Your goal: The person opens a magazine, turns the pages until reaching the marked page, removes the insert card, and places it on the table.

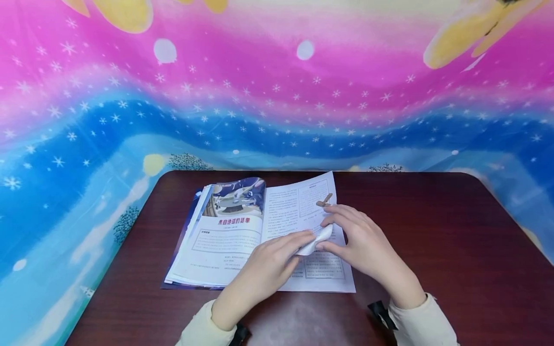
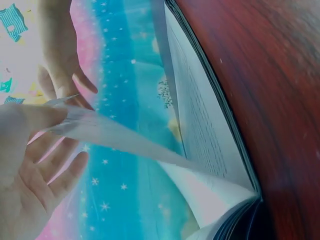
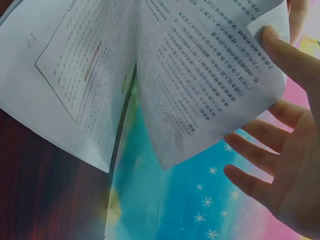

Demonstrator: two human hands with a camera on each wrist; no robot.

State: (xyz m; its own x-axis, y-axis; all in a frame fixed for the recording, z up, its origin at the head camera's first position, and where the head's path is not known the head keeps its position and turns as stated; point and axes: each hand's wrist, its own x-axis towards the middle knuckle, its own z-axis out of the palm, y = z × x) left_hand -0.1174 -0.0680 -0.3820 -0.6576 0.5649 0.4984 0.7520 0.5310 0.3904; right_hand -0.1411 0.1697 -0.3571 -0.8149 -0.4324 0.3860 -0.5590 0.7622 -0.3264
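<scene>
An open magazine lies on the table, and one of its right-hand pages is lifted off the rest. My left hand pinches the lifted page near its edge, thumb on one face and fingers behind in the left wrist view. From the right, my right hand pinches the same page close to its corner. A small folded-over corner shows under the right thumb. The right hand's other fingers spread loosely behind the paper. Both hands are close together over the right half of the magazine.
A dark red-brown table with rounded corners carries the magazine. A colourful cloth with snowflakes hangs around the table's back and sides. A small brown stick-like shape appears on the right page, by the right fingertips.
</scene>
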